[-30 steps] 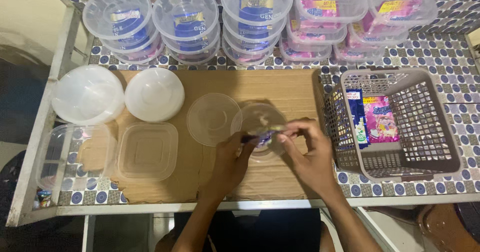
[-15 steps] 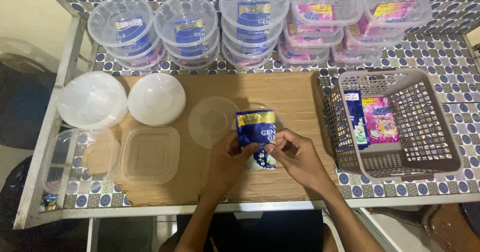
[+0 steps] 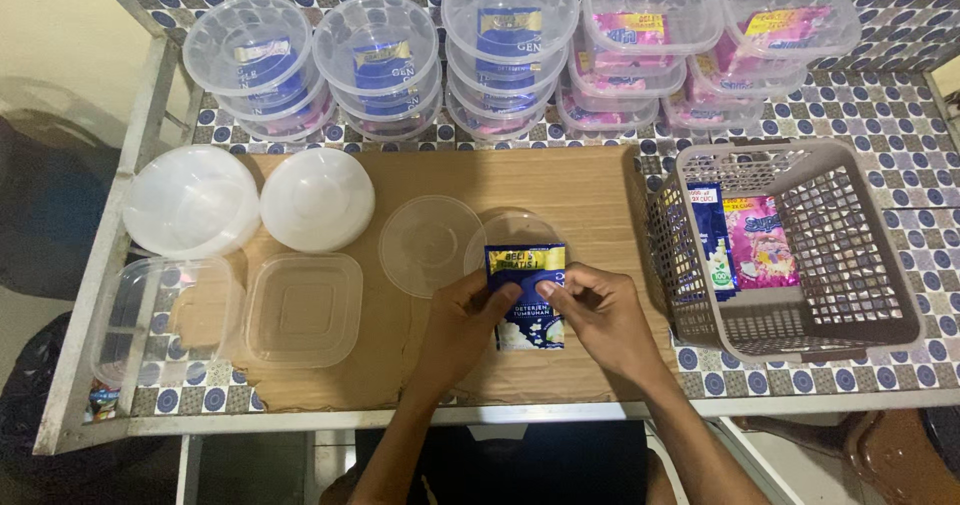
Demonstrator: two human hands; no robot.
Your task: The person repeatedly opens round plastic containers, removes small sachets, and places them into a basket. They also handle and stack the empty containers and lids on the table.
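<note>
Pinching a blue detergent sachet (image 3: pixel 527 297) between them, both hands meet at the middle of the worktop (image 3: pixel 560 180), over its brown cardboard sheet. The left hand (image 3: pixel 462 323) grips the sachet's left edge with thumb on top and fingers curled beneath, while the right hand (image 3: pixel 598 317) closes thumb and forefinger on the right edge, its other fingers loosely folded. The sachet is held flat and face up, its top edge overlapping a clear round container (image 3: pixel 512 233) that sits just behind the hands. Beside that container to the left lies a clear round lid (image 3: pixel 430 245), and farther left two stacks of white round lids (image 3: pixel 255 200). Two clear square containers (image 3: pixel 240 315) rest near the front left edge. To the right of the hands stands a grey plastic basket (image 3: pixel 860 255) holding more blue and pink sachets (image 3: pixel 740 243), close to the right hand but not touching it. Along the back row stand stacks of clear filled tubs (image 3: pixel 510 35), some with blue packets, some with pink inside.
</note>
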